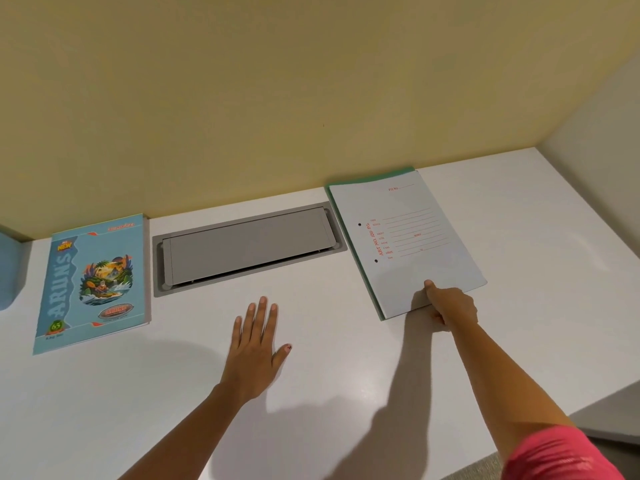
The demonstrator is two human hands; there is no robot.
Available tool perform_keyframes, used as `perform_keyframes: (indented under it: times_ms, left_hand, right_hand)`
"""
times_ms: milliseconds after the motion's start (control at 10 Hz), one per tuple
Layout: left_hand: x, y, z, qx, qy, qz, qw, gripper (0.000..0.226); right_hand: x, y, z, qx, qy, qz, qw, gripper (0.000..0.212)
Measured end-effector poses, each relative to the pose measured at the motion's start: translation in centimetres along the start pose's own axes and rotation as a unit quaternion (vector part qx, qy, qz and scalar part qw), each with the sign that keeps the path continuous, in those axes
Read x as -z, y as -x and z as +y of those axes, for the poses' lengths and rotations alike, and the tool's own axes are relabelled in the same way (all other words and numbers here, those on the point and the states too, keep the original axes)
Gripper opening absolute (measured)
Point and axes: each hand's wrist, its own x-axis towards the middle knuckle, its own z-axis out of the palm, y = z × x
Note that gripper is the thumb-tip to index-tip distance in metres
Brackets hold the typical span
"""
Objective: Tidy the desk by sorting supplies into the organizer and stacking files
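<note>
— Files, then: lying at the back right of the desk, pale cover with red print on top, green file edging out beneath along the left and far sides. Stacked as a pair already, by the look of it

— Held?

— Pinched at the near edge by the right hand, thumb on the cover, other fingers curled below, whether under the cover or not, hard to tell. Left hand flat on the bare desk, fingers straight and spread, holding nothing

— And left to do?

— Judging from here, blue notebook lying apart at the far left, not yet on the stack. No organizer or loose supplies in view, so no telling how that half stands

— Room to move?

— Plenty of bare white surface between notebook and files. Grey hatch set into the desk at the back between them, probably no snag, though worth lifting over its seam. Far corner of the files close to the yellow wall; pale side wall further right, well apart. Desk edge dropping away at lower right, near the pink sleeve, so best kept clear of when shifting the stack
</note>
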Motion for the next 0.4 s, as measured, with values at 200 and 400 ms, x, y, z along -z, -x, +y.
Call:
perform_keyframes:
  times_ms: [200, 400]
  left_hand:
    - [0.3, 0.3, 0.3, 0.011, 0.001, -0.004, 1.0, 0.073]
    - [-0.4, 1.1, -0.1, 0.016, 0.036, 0.037, 0.999, 0.071]
  right_hand:
    - [-2.9, 3.9, 2.1, 0.115, 0.059, 0.097, 0.987, 0.064]
    - [-7.6, 7.8, 3.3, 0.264, 0.1, 0.146, 0.948, 0.037]
